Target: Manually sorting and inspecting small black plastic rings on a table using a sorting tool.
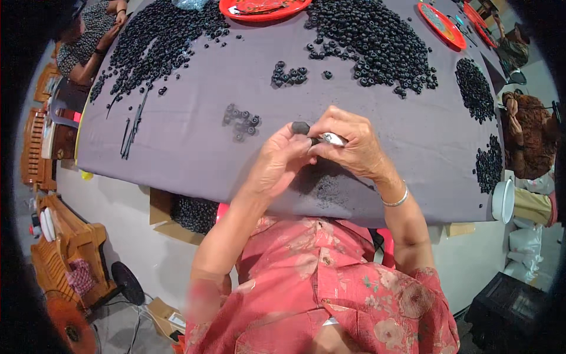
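Observation:
My two hands meet over the near edge of a grey-covered table. My left hand (pixel 277 159) is closed, its thumb and fingers pinching a small black piece (pixel 315 141) mostly hidden by the fingers. A dark cover (pixel 300 127) sits on one of its fingertips. My right hand (pixel 354 144) is closed around a small tool with a shiny white-silver handle (pixel 335 138); its tip is hidden at the black piece. Black crumbs (pixel 327 189) lie scattered under my hands. Just beyond my left hand is a small group of black ring-shaped pieces (pixel 242 121).
Large heaps of black ring-shaped pieces (pixel 383 44) cover the far table (pixel 188 118). Another small cluster (pixel 289 75) lies mid-table. Thin dark sticks (pixel 134 130) are at left. Red trays (pixel 265 16) stand at the far edge, a white bowl (pixel 503 200) at the right corner. Other people sit on both sides.

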Demonstrator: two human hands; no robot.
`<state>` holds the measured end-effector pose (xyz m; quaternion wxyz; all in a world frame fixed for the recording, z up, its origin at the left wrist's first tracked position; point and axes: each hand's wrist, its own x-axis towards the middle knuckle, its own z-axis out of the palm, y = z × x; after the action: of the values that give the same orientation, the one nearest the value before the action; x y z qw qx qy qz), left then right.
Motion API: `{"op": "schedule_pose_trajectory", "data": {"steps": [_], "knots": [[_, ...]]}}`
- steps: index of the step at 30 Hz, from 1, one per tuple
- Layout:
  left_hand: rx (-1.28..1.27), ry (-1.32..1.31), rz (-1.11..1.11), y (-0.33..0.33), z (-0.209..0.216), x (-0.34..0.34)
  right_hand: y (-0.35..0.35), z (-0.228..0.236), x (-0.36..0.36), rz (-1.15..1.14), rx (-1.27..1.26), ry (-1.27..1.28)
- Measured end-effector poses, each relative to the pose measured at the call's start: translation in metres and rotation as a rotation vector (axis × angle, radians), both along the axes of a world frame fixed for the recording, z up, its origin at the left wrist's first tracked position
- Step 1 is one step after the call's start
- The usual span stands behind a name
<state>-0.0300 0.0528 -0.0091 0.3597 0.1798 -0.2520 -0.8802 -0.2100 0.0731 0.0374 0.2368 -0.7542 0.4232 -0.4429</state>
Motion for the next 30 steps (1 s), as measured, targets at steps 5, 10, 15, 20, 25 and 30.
{"op": "schedule_pose_trajectory", "data": {"steps": [5, 10, 15, 20, 25, 30], "knots": [[-0.046, -0.043, -0.028, -0.002, 0.008, 0.004, 0.002, 0.002, 0.0, 0.036, 0.145, -0.048], [-0.047, -0.047, -0.036, -0.002, 0.001, 0.007, 0.002, 0.003, -0.002, 0.046, 0.225, -0.023], [-0.027, 0.032, -0.059, -0.005, 0.0, 0.005, -0.005, 0.002, -0.003, 0.081, 0.28, -0.066], [-0.026, 0.088, -0.054, -0.008, 0.0, 0.005, -0.01, 0.005, -0.002, 0.072, 0.293, -0.032], [-0.014, 0.113, -0.027, -0.01, 0.003, 0.006, -0.011, -0.002, -0.011, -0.064, 0.14, 0.198], [0.021, 0.078, 0.01, -0.007, 0.004, 0.008, -0.001, 0.005, -0.004, -0.017, 0.012, 0.145]]}}
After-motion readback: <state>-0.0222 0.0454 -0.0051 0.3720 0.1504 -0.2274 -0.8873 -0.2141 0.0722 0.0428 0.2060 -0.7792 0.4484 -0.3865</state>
